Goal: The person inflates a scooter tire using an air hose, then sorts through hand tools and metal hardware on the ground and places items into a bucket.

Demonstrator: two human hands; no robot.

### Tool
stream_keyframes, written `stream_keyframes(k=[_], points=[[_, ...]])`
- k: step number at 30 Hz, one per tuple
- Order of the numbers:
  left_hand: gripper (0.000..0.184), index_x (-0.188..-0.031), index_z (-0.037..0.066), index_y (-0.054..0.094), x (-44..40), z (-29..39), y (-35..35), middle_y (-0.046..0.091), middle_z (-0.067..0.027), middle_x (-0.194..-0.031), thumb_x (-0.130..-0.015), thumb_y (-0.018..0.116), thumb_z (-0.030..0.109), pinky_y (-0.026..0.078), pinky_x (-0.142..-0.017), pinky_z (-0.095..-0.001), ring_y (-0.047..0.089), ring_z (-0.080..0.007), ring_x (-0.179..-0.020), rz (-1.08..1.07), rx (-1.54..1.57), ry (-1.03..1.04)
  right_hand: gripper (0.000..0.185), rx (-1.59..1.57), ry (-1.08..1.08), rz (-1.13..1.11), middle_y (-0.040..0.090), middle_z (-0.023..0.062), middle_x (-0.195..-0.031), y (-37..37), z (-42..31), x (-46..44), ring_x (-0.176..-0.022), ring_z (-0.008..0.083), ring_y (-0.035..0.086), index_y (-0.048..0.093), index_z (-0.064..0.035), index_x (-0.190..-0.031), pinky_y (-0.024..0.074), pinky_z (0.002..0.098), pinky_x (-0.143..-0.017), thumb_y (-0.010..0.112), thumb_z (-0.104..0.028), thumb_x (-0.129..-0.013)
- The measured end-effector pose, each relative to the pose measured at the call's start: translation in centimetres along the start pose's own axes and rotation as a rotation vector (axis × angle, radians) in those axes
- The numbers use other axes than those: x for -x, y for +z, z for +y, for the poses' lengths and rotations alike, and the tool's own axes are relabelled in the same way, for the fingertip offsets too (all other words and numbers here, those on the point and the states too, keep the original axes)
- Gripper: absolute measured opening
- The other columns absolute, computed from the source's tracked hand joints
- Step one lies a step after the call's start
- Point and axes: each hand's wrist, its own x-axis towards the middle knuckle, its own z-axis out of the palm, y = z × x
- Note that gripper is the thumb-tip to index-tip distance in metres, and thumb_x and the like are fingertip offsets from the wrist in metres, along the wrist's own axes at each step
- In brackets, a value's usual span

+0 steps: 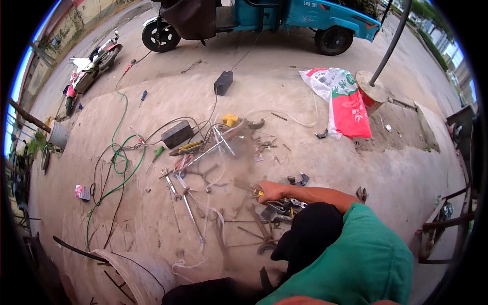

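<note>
My right hand reaches in from the right, low over the concrete ground, with its fingers closed around yellow-handled pliers. The jaws of the pliers point left and are partly blurred. Beneath and beside the hand lies a heap of metal tools, some hidden by my arm and knee. Left of the hand are a combination wrench, a long metal rod and a T-handled wrench. My left hand is out of view.
A green-handled screwdriver, black boxes and tangled green cable lie to the left. A white bucket tips over at the lower left. A red and white sack lies right; a blue three-wheeler stands behind.
</note>
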Motion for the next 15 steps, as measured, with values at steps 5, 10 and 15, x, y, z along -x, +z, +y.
stream_keyframes(k=[5,10,15], points=[[0.041,-0.106,-0.005,0.069,-0.5,6.4,-1.7,0.069,-0.0173,-0.097,-0.103,0.066,0.036,0.052,-0.080,-0.0382,0.064,-0.0266,-0.085,-0.143,-0.037,-0.037,0.048,-0.227,-0.077,-0.106,0.066,0.0056,-0.098,-1.7,-2.4,-1.3,-0.086,0.0149,0.061,0.058,-0.0005,-0.119,0.0519,0.0330,-0.078,0.078,-0.012,-0.077],[0.038,-0.083,-0.002,0.060,0.3,4.8,-0.2,0.059,-0.0028,-0.071,-0.106,0.061,0.028,0.046,-0.064,-0.0295,0.052,-0.0118,-0.067,-0.110,0.166,-0.097,0.041,-0.558,-0.105,-0.094,0.057,-0.0002,-0.088,-3.4,-9.4,-2.2,-0.074,0.0103,0.057,0.055,-0.0058,-0.117,0.0484,0.0283,-0.064,0.075,-0.008,-0.081],[0.019,-0.087,-0.002,0.062,0.6,7.1,-1.1,0.057,-0.0071,-0.075,-0.099,0.068,0.012,0.046,-0.066,-0.0294,0.052,-0.0144,-0.068,0.027,0.194,0.033,0.031,-0.701,-0.231,0.065,0.060,0.0043,-0.081,-2.7,-23.6,-3.9,-0.067,0.0110,0.057,0.053,-0.0042,-0.107,0.0450,0.0251,-0.057,0.073,-0.015,-0.086]])
